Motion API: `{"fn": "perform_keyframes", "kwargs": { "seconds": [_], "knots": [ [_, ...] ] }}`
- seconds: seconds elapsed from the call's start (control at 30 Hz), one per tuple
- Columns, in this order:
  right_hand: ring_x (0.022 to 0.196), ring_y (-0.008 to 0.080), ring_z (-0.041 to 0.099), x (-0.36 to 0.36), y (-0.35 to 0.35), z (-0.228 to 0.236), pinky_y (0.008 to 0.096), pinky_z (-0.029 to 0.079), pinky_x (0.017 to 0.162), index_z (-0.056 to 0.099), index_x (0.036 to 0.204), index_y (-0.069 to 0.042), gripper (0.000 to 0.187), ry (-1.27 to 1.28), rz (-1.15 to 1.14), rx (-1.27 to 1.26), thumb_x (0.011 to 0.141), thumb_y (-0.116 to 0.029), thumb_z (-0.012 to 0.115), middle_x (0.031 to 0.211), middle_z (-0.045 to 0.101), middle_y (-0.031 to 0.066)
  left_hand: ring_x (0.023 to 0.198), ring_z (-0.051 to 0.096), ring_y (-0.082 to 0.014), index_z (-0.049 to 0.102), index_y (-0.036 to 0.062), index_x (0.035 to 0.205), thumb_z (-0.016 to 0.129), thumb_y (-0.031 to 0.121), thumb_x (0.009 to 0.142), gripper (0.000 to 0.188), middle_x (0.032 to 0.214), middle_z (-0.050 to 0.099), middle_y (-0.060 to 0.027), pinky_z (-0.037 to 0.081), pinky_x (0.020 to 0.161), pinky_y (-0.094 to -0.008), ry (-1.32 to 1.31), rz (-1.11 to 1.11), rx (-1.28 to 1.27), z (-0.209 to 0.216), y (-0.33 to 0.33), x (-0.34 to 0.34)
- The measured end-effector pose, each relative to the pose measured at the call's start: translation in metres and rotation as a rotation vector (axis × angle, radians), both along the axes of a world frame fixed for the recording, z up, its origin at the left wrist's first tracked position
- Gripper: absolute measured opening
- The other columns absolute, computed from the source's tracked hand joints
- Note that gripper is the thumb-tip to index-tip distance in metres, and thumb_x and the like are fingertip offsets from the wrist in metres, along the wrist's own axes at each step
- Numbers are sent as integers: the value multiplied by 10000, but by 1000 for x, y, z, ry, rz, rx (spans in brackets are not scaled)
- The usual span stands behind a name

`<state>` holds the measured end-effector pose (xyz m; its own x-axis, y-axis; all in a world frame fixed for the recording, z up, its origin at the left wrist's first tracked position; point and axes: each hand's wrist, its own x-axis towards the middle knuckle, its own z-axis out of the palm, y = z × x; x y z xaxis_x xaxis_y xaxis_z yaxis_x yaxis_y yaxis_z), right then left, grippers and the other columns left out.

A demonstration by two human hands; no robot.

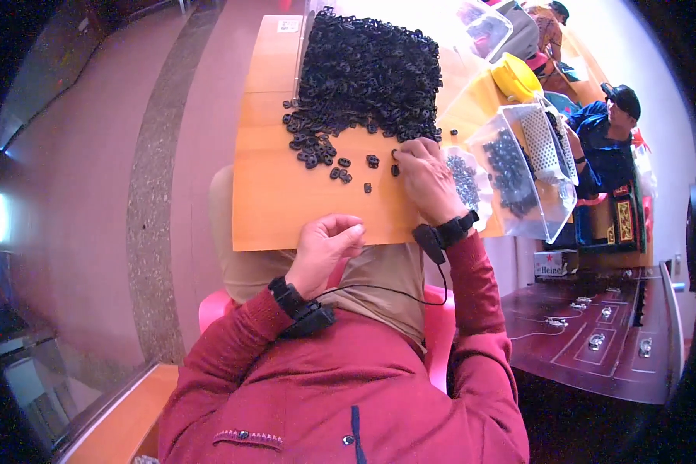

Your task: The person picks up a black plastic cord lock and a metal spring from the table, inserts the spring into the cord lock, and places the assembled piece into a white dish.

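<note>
A large heap of small black oval parts with holes (367,73) lies on the far side of the orange tabletop (271,209). Several loose ones (344,162) are scattered on its near side. My right hand (429,178) reaches to the heap's near right edge, its fingertips closed on a small black part (395,154). Another black part sits right beneath those fingers. Just over the table's near edge is my left hand (329,241), thumb and forefinger pressed together. Whatever they hold, if anything, is too small to make out.
Right of my right hand are a clear bag of small shiny pieces (464,182) and a clear bin of dark parts (510,174). A white perforated basket (540,143) and a yellow container (516,77) stand beyond. A co-worker in dark blue (607,143) sits at the right.
</note>
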<state>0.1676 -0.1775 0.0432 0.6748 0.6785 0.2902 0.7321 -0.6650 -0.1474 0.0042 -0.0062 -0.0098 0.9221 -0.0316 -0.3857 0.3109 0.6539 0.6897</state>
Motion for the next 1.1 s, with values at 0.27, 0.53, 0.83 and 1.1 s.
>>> {"fn": "perform_keyframes", "kwargs": {
  "seconds": [0.27, 0.53, 0.83, 1.1],
  "knots": [
    [1088, 292, 539, -6, -2, -5, 383, 458, 898, 687, 921, -11, 169, 63, 110, 76, 786, -97, 634, 1007, 631, 106, 691, 628, -125, 611, 16, 982, 643, 79, 890, 116, 826, 646, -58, 557, 647, -263, -8, -7, -10, 1, -1, 1],
    [942, 281, 594, -19, 11, -17, 371, 480, 828, 685, 807, -29, 109, 87, 33, 118, 767, -129, 672, 895, 661, 90, 704, 643, -133, 612, 19, 984, 636, 75, 896, 107, 834, 651, -54, 558, 639, -262, -10, 5, -10, -1, -2, 0],
    [880, 331, 624, -8, 23, -11, 405, 501, 765, 669, 854, -24, 89, 120, 71, 153, 780, -60, 635, 897, 655, 121, 694, 642, -125, 624, 30, 968, 642, 76, 890, 93, 813, 657, -53, 552, 629, -255, -8, 4, 11, -4, -3, 2],
    [1069, 320, 539, 28, 63, -6, 408, 474, 864, 583, 1102, -22, 381, 71, 54, -123, 722, 14, 571, 1175, 556, 117, 689, 628, -110, 621, 29, 983, 655, 94, 884, 123, 821, 653, -45, 539, 612, -242, 56, -9, -2, 2, -1, -1]
  ]
}}
